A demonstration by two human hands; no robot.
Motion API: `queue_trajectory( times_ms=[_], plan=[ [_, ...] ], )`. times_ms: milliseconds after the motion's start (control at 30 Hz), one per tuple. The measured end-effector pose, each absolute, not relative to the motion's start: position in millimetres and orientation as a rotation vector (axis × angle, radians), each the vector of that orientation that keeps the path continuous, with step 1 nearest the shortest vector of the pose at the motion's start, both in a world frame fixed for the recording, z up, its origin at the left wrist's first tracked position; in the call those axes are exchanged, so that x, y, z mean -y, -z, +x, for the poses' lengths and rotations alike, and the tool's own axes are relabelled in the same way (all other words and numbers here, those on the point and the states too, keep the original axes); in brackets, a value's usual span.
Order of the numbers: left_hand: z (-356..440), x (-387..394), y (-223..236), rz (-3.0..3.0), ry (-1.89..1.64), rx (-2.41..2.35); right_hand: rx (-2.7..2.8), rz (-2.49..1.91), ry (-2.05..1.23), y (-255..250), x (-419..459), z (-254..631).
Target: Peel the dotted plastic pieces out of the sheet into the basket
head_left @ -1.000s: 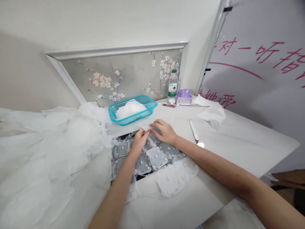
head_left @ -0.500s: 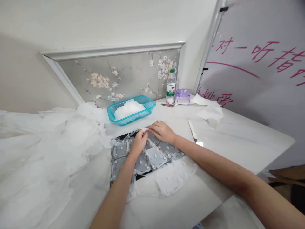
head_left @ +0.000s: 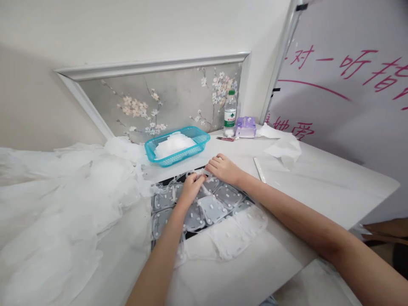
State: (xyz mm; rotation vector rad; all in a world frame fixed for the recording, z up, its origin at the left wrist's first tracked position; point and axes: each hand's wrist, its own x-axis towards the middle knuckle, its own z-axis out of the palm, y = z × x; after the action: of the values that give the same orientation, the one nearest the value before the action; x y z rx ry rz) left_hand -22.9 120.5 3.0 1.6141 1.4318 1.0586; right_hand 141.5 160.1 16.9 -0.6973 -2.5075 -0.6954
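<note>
Bending over the thin white piece (head_left: 202, 171), the two hands bring their fingertips close together.

Nearest, both forearms are reaching forward, the left one rising from the bottom edge, the right one slanting in from the lower right corner; between them, below the fingers, flat translucent pouches (head_left: 213, 209) with white dots lie partly on a black mat (head_left: 195, 233). At the far side of these pouches, the left hand (head_left: 191, 187) has thumb and fingers pinched on the piece; the right hand (head_left: 224, 169), its back upward, touches it with curled fingers, but I cannot tell whether they grip. Beyond the fingers, slightly to the left, stands a blue basket (head_left: 174, 160).
</note>
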Motion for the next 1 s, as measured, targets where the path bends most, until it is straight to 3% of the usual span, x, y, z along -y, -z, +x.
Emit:
queue_trajectory(
  times_ms=[100, 267, 400, 600, 867, 1000],
  plan=[
    [-22, -119, -4, 1.615, -1.036, -1.431, 2.482, -0.781, 0.676, -16, -162, 142],
    [-24, -120, -3, 1.584, -1.036, -1.392, 2.294, -0.924, 0.234, -10, -172, 147],
    [-26, -120, -3, 1.565, -1.091, -1.342, 2.079, -1.053, 0.092, -5, -182, 160],
    [-24, -115, -8, 1.620, -1.178, -1.362, 2.093, -0.928, -0.138, 3, -174, 147],
    [-23, -115, -7, 1.745, -1.120, -1.320, 1.826, -0.829, -0.851, -12, -153, 126],
    [-26, -118, -3, 1.679, -1.099, -1.389, 1.475, -0.998, -0.854, 0, -165, 127]
  ],
)
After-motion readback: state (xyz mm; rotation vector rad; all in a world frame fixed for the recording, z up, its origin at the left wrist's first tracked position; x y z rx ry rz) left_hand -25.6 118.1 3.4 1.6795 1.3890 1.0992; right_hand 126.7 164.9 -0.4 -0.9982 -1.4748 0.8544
